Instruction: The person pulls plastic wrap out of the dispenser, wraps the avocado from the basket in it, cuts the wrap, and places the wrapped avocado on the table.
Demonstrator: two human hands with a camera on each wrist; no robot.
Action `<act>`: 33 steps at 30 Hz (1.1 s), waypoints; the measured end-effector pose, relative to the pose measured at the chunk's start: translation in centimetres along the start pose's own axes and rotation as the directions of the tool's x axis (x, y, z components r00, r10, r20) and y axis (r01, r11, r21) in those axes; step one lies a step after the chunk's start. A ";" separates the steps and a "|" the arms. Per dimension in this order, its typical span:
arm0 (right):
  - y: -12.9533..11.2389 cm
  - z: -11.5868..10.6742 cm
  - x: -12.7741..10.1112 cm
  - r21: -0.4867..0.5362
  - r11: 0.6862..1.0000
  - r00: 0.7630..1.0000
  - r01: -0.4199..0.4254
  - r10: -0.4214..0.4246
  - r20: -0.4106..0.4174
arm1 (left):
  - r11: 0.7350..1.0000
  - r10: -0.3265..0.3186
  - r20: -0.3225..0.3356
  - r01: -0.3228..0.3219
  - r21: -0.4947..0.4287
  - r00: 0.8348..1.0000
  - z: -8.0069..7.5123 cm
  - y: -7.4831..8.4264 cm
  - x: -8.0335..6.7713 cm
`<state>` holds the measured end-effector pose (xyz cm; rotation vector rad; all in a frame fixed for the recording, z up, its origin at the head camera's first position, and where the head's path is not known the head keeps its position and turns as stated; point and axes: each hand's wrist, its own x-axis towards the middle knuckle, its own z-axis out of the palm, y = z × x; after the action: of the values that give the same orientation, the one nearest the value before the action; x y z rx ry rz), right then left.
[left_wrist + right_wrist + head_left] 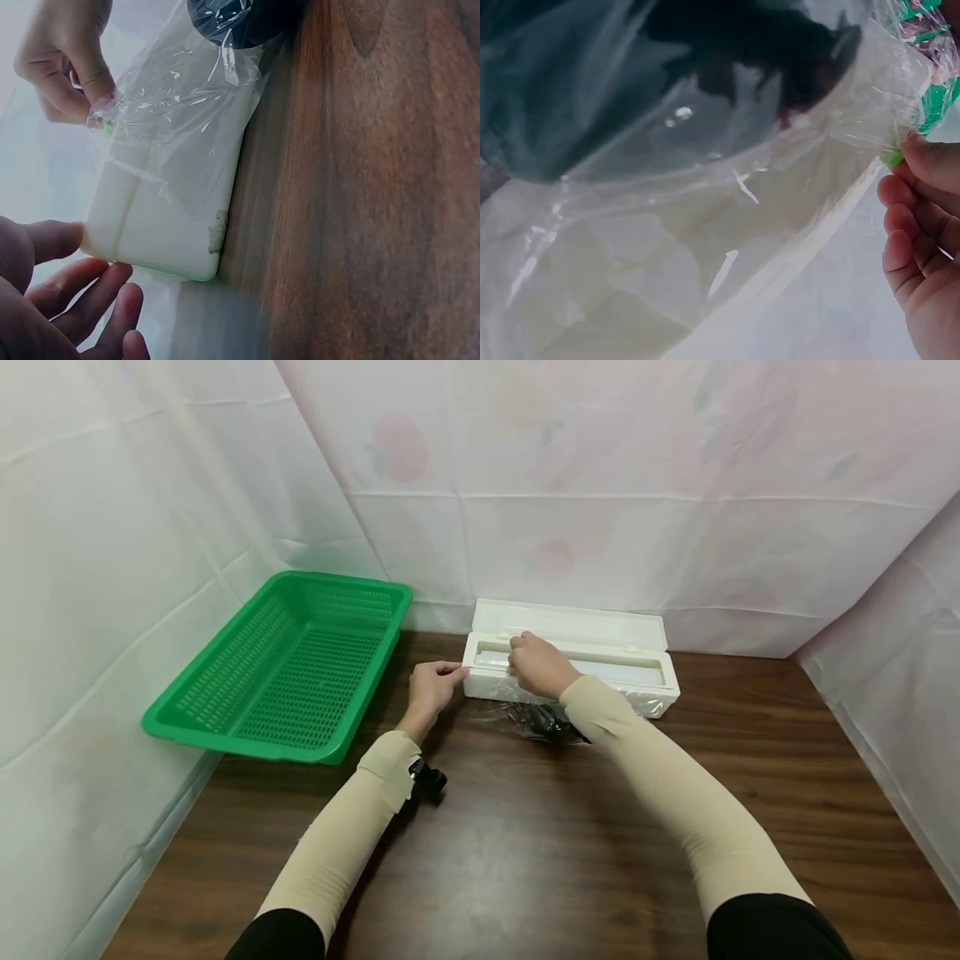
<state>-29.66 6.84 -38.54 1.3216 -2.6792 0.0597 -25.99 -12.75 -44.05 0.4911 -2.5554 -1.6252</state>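
A white cling film dispenser box stands against the back curtain, lid raised, with a pale roll inside. My left hand holds its left end corner between thumb and fingers. On the front rim, my right hand pinches a small green piece, seemingly a slide cutter, at the film's edge. Clear cling film hangs crumpled down the box front. It also covers a dark rounded object in front of the box, whose kind I cannot tell.
A green plastic basket with slotted sides stands on the left of the brown wooden table. White patterned curtains enclose the back and sides. A small black camera is strapped at my left wrist.
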 end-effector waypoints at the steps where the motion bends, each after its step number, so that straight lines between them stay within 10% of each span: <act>1: 0.0 0.0 -0.1 0.000 1.000 1.000 -0.002 0.002 -0.005 | 1.000 0.005 0.003 -0.005 0.000 1.000 0.0 0.1 0.0; 17: -0.3 0.3 1.0 -0.040 0.998 0.998 0.052 -0.053 -0.028 | 0.997 0.022 -0.121 -0.013 0.072 0.992 -0.3 0.0 -0.4; 33: 0.2 0.2 -0.2 -0.018 1.000 0.999 0.024 -0.025 -0.029 | 0.987 0.040 -0.077 -0.028 0.155 0.996 -0.3 0.7 0.0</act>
<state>-29.71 7.07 -38.77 1.3380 -2.6329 0.0523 -26.09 -12.68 -43.27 0.5097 -2.6267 -1.3749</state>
